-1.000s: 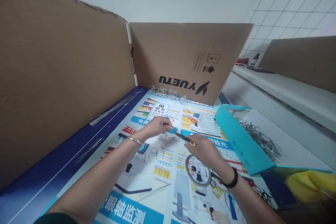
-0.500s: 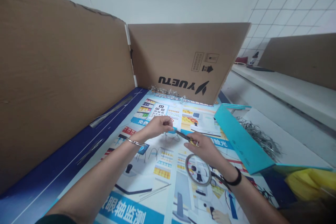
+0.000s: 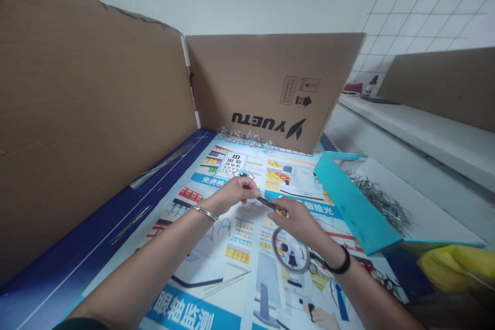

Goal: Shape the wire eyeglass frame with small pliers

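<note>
My left hand (image 3: 242, 191) is closed in a pinch over the printed sheet (image 3: 228, 289); what lies between its fingertips is too small to name. My right hand (image 3: 296, 215) is closed round a dark tool with yellowish handles (image 3: 273, 205), whose tip reaches the left fingertips. A ring-shaped roll of tape (image 3: 291, 250) lies on the sheet below my right hand. Thin bent wires (image 3: 221, 229) rest beside my left wrist, and several straight wires (image 3: 228, 283) lie nearer the front.
Cardboard panels (image 3: 266, 87) stand behind and at the left. An open turquoise box (image 3: 358, 206) at the right holds many tangled wires (image 3: 381, 200). Clear scraps (image 3: 247, 135) lie by the back panel. Strips (image 3: 162, 165) lie at the left; a yellow bag (image 3: 452, 268) sits at the right.
My left hand has moved slightly right and down, closer to my right hand and the tool tip. The view has shifted slightly.
</note>
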The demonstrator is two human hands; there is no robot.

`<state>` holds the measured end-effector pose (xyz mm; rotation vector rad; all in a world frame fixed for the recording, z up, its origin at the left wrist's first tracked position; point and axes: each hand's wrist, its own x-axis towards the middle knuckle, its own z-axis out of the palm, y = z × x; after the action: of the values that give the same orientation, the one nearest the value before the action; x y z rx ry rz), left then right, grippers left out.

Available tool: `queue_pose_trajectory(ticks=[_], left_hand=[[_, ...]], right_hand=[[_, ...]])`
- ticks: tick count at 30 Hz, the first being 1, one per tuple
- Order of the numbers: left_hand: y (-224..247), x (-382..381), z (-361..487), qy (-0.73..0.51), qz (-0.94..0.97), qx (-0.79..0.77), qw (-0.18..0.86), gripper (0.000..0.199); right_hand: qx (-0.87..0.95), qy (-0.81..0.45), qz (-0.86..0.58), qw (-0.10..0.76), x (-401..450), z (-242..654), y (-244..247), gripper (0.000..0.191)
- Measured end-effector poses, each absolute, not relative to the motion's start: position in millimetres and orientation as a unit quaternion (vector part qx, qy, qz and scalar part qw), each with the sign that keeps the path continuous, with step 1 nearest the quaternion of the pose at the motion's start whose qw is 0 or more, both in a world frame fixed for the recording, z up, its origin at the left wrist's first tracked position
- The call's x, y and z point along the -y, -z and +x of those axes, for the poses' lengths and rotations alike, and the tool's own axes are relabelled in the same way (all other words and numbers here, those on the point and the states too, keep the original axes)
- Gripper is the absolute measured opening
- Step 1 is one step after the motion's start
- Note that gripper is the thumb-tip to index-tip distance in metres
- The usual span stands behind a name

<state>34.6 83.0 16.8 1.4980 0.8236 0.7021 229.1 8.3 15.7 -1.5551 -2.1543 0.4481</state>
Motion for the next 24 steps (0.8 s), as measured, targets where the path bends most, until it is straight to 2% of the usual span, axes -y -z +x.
queue_pose_trajectory(ticks=[9, 16, 24], left_hand=[[-25, -81, 34, -0.287, 0.658, -0.359, 0.597, 0.026], [-13, -108, 18, -0.334, 0.722, -0.468, 0.386, 0.024], [9, -121, 12, -0.262, 0.801, -0.499, 0.201, 0.016]], right_hand=[[0.777, -0.14, -0.57, 0.228, -8, 230, -13, 0.019], [0.74, -0.071, -0.633, 0.215, -23, 252, 2, 0.031], [0.731, -0.01, -0.657, 0.184, -25, 255, 8, 0.028]])
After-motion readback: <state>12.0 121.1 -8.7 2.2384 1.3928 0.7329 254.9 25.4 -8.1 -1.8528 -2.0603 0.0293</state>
